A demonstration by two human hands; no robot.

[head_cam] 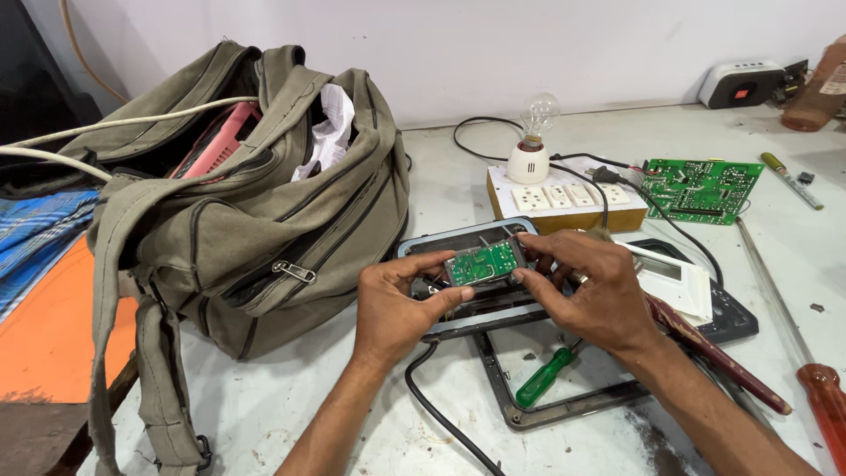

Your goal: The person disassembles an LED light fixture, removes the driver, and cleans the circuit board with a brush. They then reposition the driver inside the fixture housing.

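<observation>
an olive canvas bag (256, 220) stands open at the left of the white workbench (291, 397), beside the work area. at centre, the left hand (397, 304) and the right hand (586, 291) each pinch one end of a small green circuit board (484, 263), fingers closed on its edges, holding it just above an open grey housing (458, 240). a green-handled screwdriver (545, 377) lies below the right hand, a bulb holder with clear bulb (532, 141) stands on a socket board (564, 201) behind, and a larger green circuit board (702, 189) lies further right.

A small green circuit board (483, 263) (components facing up) sat level, pinched at both ends above a dark housing (458, 240).
</observation>
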